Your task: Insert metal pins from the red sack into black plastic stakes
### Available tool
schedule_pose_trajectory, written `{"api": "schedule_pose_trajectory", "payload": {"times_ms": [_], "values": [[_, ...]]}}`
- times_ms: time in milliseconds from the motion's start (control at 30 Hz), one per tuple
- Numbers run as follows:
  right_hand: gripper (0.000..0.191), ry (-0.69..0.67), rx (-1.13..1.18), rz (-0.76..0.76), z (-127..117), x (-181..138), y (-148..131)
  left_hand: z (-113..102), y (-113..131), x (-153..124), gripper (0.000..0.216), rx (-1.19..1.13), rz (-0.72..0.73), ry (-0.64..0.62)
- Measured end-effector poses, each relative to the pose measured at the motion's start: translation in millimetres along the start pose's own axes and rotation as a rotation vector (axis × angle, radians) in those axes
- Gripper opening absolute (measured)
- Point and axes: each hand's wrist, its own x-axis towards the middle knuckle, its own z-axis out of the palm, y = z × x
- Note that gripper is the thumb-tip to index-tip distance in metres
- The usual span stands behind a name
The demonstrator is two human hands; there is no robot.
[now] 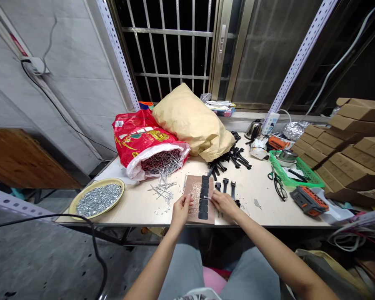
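Observation:
My right hand (224,203) is closed in a pinch on a thin silver pin (208,198), held over a column of flat black pieces (203,216). These lie on a brown board (192,180) at the table's front edge. My left hand (181,209) is also pinched closed, above the board's left part, where many small pale bits (195,194) are scattered; whatever its fingertips hold is too small to make out. Several black strap-like parts (225,184) lie just beyond my right hand. Left of the board, loose long metal pins (162,189) spill from a red sack (136,135).
A yellow bowl (122,183) of small silver pieces stands at the left. Behind lies a large tan sack (190,121) beside more black parts (237,157). Scissors (279,187), a green basket (315,180), an orange-black device (309,200) and stacked cardboard boxes (346,166) occupy the right.

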Motion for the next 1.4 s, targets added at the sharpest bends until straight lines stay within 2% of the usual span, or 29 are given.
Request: {"api": "schedule_pose_trajectory", "payload": {"times_ms": [100, 200, 333, 467, 600, 833, 1000, 1233, 1400], "values": [[0.021, -0.044, 0.104, -0.089, -4.2, -2.2, -3.6, -4.8, 0.3, -0.8, 0.046, 0.039, 0.017, 0.016], [0.020, 0.024, 0.255, -0.019, -14.7, 1.1, -14.2, -1.8, 5.1, -3.7, 0.040, 0.070, 0.081, -0.040], [0.019, 0.093, 0.471, -0.025, -26.9, 5.3, -31.7, 7.5, 15.0, -9.6, 0.036, 0.051, 0.148, -0.171], [0.022, 0.115, 0.554, -0.005, -32.3, 2.8, -40.1, 10.4, 19.6, -13.8, 0.029, 0.049, 0.151, -0.146], [0.020, 0.164, 0.515, -0.025, -35.8, -2.1, -43.1, 8.3, 21.4, -15.5, 0.024, 0.057, 0.173, -0.127], [0.021, 0.252, 0.232, -0.113, -38.8, -9.4, -50.2, 9.8, 29.3, -17.9, 0.026, -0.011, 0.118, -0.128], [0.024, 0.188, 0.094, -0.164, -45.6, -10.8, -51.6, 8.4, 28.5, -18.1, 0.024, -0.004, 0.126, -0.164], [0.023, 0.143, 0.216, -0.125, -48.8, -11.7, -52.2, 6.0, 29.5, -19.5, 0.022, 0.043, 0.159, -0.179], [0.021, 0.125, 0.284, -0.090, -49.4, -13.5, -52.7, 5.7, 30.6, -22.0, 0.017, 0.099, 0.238, -0.200]]}}
